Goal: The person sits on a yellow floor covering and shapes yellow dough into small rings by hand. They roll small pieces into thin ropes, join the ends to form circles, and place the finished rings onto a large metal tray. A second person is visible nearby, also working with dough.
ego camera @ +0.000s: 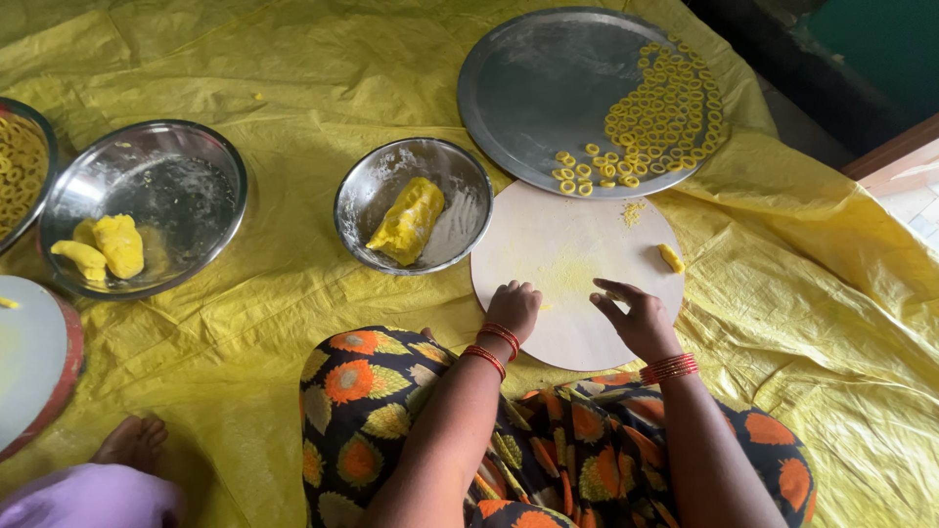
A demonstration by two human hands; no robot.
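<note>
Head view: dough rings point(665, 112) are being amassed on the steel tray point(533, 93); a dough lump point(407, 221) is remaining; the left hand point(513, 308) and the right hand point(638, 318) are being held apart and empty over the round board point(548, 244).

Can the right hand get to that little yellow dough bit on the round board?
Probably yes. The right hand hovers over the round board, and the dough bit lies just beyond its fingers with nothing between them.

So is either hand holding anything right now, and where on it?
Cannot tell for the left hand: its fingers curl down onto the board and may hide dough. The right hand holds nothing visible, fingers open.
</note>
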